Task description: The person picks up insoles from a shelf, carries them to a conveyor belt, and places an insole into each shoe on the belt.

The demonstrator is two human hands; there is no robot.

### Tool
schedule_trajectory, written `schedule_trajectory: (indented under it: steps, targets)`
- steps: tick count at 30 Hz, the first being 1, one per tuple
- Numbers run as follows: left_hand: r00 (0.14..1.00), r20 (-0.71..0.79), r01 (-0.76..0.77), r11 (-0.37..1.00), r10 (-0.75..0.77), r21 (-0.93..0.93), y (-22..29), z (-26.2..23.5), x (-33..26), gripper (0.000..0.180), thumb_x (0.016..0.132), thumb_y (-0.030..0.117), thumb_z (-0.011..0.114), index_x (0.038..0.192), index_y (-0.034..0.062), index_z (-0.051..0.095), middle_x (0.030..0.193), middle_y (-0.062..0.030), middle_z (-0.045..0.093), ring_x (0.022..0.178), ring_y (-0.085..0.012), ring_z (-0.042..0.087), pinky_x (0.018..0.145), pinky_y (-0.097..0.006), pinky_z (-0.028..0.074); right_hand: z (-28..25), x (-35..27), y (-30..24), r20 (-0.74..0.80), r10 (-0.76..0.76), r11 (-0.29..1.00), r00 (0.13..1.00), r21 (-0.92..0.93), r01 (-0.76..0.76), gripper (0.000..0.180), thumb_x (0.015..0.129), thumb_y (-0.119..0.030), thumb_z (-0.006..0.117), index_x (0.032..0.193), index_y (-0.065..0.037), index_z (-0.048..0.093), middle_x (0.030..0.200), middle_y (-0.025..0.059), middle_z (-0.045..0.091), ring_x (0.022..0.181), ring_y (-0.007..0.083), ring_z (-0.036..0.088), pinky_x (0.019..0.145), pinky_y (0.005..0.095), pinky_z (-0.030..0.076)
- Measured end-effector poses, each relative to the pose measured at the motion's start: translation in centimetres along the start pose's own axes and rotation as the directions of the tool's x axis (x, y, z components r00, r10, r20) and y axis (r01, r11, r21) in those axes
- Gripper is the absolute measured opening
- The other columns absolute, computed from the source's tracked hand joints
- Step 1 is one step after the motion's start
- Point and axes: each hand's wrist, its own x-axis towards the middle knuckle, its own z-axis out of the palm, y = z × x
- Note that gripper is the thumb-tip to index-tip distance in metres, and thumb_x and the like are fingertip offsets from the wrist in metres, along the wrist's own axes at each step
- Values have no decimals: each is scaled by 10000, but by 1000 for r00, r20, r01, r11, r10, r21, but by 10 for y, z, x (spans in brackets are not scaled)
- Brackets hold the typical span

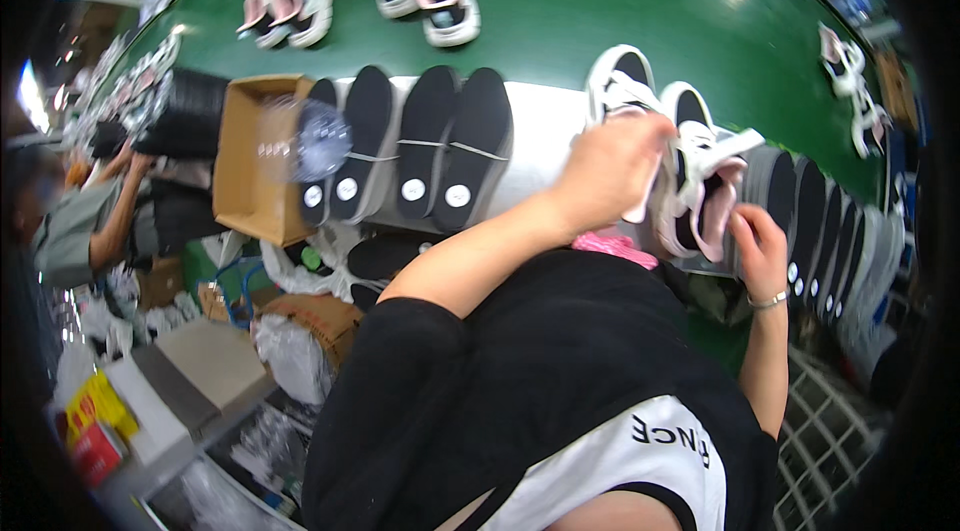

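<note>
Head view: pair of white-and-black shoes at near right of green table (560,6), toes pointing far. Left hand (618,169) sits over left shoe (620,86), fingers curled in, covering its near part; can't tell what they have hold of. Right hand (760,249) is at near end of right shoe (692,171), thumb and forefinger nearly together beside its pink collar; can't tell if they pinch it. Bracelet (768,301) on right wrist. Pink cloth (615,248) just near of left shoe. Left of the hands: banded dark insoles (425,146), then open carton (262,216) with clear plastic (322,141) at its right side. More insoles in a row, right of right hand. Far left: two shoe pairs on table. Co-worker (75,231) at left edge.
</note>
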Motion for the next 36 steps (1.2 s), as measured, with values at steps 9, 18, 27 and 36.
schedule_trajectory:
  steps: [9, 18, 27, 36]
  targets:
    - [736, -581, 648, -113, 347, 754, -9, -229, -96, 350, 769, 236, 565, 1034, 15, 504, 1007, -159, 525, 900, -303, 506, 774, -361, 412, 14, 20, -6, 156, -36, 918, 987, -385, 94, 153, 762, -83, 493, 857, 7, 572, 740, 166, 580, 678, 303, 571, 601, 337, 440]
    - [938, 236, 157, 918, -254, 364, -8, 14, -14, 579, 767, 259, 547, 1232, 55, 271, 724, -166, 586, 619, -317, 583, 560, -392, 453, 58, 62, 3, 286, 471, 627, 835, -774, -88, 219, 736, -106, 465, 858, 7, 608, 902, 184, 594, 852, 287, 582, 721, 347, 463]
    - [764, 392, 154, 735, -512, 661, -19, 71, 21, 816, 752, 564, 411, 1241, -64, 228, 840, -276, 569, 819, -393, 558, 732, -412, 428, 84, 75, 12, 253, 515, 527, 819, -847, -69, 244, 695, -218, 552, 902, -112, 625, 959, 75, 606, 880, 206, 586, 714, 295, 468]
    - [911, 348, -29, 811, -219, 584, -79, 68, 49, 297, 734, 249, 450, 825, -28, 506, 687, -252, 563, 655, -383, 568, 607, -456, 443, 77, 12, -22, -140, -286, 871, 948, -450, 196, 125, 735, -150, 523, 830, -100, 586, 822, 65, 584, 765, 242, 556, 632, 337, 444]
